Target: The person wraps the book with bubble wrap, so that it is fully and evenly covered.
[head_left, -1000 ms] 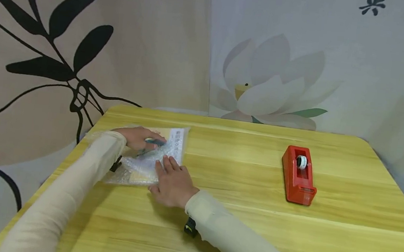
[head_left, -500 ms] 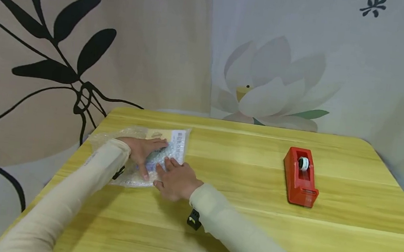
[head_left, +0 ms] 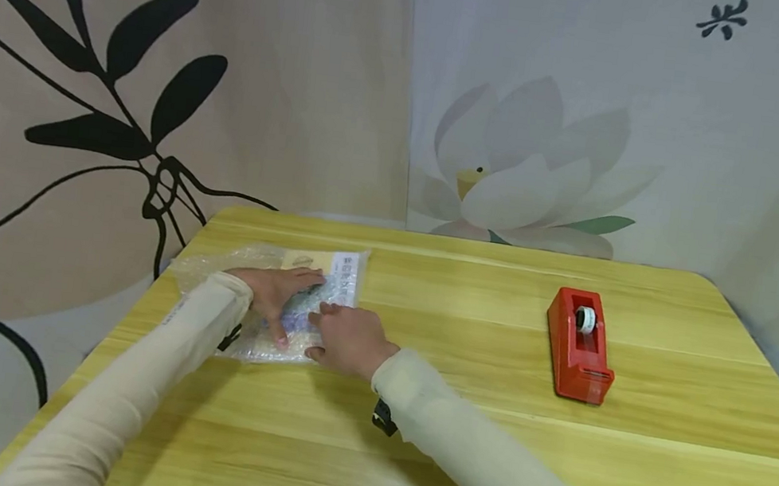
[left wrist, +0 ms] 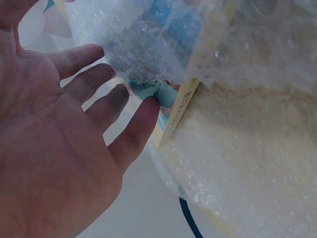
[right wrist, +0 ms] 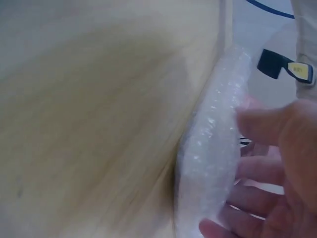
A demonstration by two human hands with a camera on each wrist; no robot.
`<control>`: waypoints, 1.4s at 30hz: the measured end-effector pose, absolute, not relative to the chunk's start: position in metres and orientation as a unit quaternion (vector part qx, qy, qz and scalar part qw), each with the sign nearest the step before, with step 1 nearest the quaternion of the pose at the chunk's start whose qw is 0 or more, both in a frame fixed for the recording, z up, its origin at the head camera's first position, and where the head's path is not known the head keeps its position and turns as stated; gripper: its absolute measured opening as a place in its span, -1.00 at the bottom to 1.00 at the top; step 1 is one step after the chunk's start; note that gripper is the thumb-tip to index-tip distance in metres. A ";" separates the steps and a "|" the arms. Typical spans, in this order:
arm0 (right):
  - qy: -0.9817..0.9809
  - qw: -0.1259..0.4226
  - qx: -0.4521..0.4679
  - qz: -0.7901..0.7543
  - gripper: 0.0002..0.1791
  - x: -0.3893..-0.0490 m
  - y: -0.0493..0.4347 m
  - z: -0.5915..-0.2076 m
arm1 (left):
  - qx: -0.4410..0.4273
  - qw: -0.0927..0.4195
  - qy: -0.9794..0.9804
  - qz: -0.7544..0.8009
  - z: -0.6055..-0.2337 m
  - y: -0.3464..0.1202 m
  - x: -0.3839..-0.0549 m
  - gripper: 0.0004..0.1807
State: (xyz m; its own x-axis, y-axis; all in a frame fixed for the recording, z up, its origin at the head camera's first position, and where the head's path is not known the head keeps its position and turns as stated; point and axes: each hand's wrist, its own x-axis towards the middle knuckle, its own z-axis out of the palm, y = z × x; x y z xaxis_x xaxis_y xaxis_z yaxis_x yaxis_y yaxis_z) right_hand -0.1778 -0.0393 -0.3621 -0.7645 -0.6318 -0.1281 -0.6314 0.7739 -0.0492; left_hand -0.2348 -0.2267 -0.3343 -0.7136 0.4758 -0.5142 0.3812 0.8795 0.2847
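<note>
A flat, book-like item (head_left: 340, 277) with a printed cover lies in clear bubble wrap (head_left: 206, 266) at the left back of the table. My left hand (head_left: 275, 294) rests on top of it, thumb and fingers spread apart. In the left wrist view, the fingers of the left hand (left wrist: 99, 104) reach to the wrapped item's printed edge, beside loose bubble wrap (left wrist: 247, 139). My right hand (head_left: 353, 341) touches the package's right side with loosely bent fingers. The right wrist view has the right hand's fingers (right wrist: 255, 198) against the bubble wrap (right wrist: 208, 153), gripping nothing visibly.
A red tape dispenser (head_left: 580, 345) with a small roll of tape stands on the right part of the wooden table (head_left: 454, 435). Behind the table hangs a printed backdrop (head_left: 320, 91) with leaves and a flower. Loose wrap reaches close to the table's left edge.
The left hand has shifted from the package's back left to its middle and spread its fingers. The right hand has moved slightly right, its fingers now more bent.
</note>
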 end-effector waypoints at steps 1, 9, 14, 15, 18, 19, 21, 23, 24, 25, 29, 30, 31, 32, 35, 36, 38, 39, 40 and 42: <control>0.941 0.066 -0.332 -0.003 -0.32 -0.178 -0.039 -0.363 | 0.231 0.298 0.923 0.077 -0.335 -0.227 -0.235 0.46; 0.936 0.129 -0.325 -0.047 -0.03 -0.190 -0.035 -0.368 | 0.232 0.307 0.919 0.093 -0.335 -0.227 -0.234 0.47; 0.928 0.131 -0.345 -0.041 -0.03 -0.196 -0.035 -0.366 | 0.234 0.296 0.920 0.101 -0.333 -0.225 -0.235 0.48; 0.928 0.131 -0.346 -0.040 -0.03 -0.196 -0.036 -0.365 | 0.231 0.294 0.922 0.103 -0.333 -0.225 -0.235 0.48; 0.927 0.130 -0.350 -0.034 -0.02 -0.196 -0.039 -0.364 | 0.225 0.292 0.924 0.104 -0.332 -0.226 -0.234 0.49; 0.927 0.128 -0.351 -0.033 -0.01 -0.197 -0.039 -0.363 | 0.221 0.294 0.924 0.105 -0.331 -0.226 -0.233 0.49; 0.927 0.124 -0.353 -0.030 0.00 -0.197 -0.041 -0.362 | 0.214 0.297 0.924 0.108 -0.331 -0.227 -0.232 0.50; 0.927 0.122 -0.354 -0.029 0.01 -0.198 -0.041 -0.361 | 0.216 0.296 0.924 0.111 -0.331 -0.227 -0.231 0.50; 0.928 0.120 -0.352 -0.026 0.02 -0.199 -0.041 -0.361 | 0.216 0.296 0.924 0.113 -0.331 -0.227 -0.231 0.50; 0.929 0.119 -0.350 -0.024 0.03 -0.200 -0.041 -0.360 | 0.219 0.294 0.923 0.114 -0.332 -0.227 -0.231 0.50; 0.929 0.135 -0.343 -0.029 0.08 -0.206 -0.039 -0.358 | 0.231 0.285 0.923 0.113 -0.333 -0.227 -0.234 0.48; 0.928 0.142 -0.343 -0.034 0.09 -0.208 -0.039 -0.358 | 0.238 0.281 0.923 0.114 -0.334 -0.227 -0.234 0.47; 0.926 0.150 -0.343 -0.040 0.10 -0.210 -0.039 -0.358 | 0.243 0.278 0.922 0.116 -0.334 -0.228 -0.235 0.46; 0.925 0.158 -0.343 -0.045 0.12 -0.212 -0.040 -0.358 | 0.241 0.278 0.922 0.121 -0.334 -0.228 -0.234 0.47; 0.922 0.173 -0.344 -0.047 0.14 -0.218 -0.042 -0.358 | 0.228 0.281 0.919 0.158 -0.335 -0.229 -0.233 0.44; 0.921 0.176 -0.344 -0.045 0.15 -0.220 -0.042 -0.358 | 0.223 0.283 0.917 0.170 -0.335 -0.229 -0.233 0.43; 0.920 0.180 -0.346 -0.041 0.20 -0.222 -0.043 -0.358 | 0.210 0.289 0.914 0.190 -0.335 -0.228 -0.232 0.41; 0.919 0.183 -0.347 -0.041 0.21 -0.224 -0.043 -0.358 | 0.209 0.291 0.912 0.197 -0.335 -0.228 -0.232 0.39; 0.918 0.184 -0.348 -0.040 0.24 -0.225 -0.043 -0.358 | 0.213 0.289 0.912 0.196 -0.334 -0.228 -0.233 0.40; 0.918 0.187 -0.347 -0.043 0.28 -0.227 -0.044 -0.356 | 0.216 0.287 0.914 0.190 -0.334 -0.229 -0.233 0.44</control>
State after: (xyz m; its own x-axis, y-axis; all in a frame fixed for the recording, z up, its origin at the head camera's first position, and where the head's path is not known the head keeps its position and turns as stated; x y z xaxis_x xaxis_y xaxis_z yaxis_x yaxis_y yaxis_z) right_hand -0.2270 -0.0444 -0.3564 -0.6893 -0.6535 -0.3127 -0.6212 0.7553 -0.2089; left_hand -0.2332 -0.2286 -0.3336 -0.7415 0.5040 -0.4429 0.2862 0.8346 0.4707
